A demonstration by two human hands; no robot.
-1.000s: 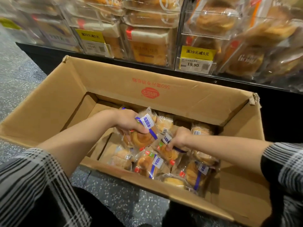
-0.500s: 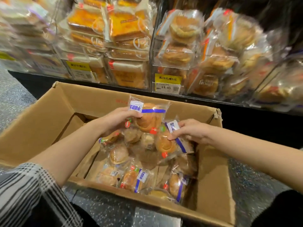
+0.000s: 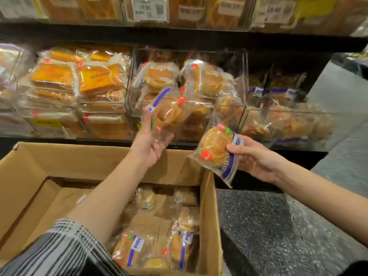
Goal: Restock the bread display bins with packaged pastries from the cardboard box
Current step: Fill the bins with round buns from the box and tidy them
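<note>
Before me stands a black shelving unit in dim shop light, its upper shelf carrying a white price label. Grey speckled flooring lies at near right, continuing far right beside the unit.

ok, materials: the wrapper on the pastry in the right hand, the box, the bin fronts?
Wrapper: thin clear plastic film, glossy; it crinkles and glints, and the bun shows through. Cardboard box: matte brown corrugated card, with folded flaps. Display bin: clear rigid panels, probably acrylic; straight edges with reflections, though glass can't be ruled out.
</note>
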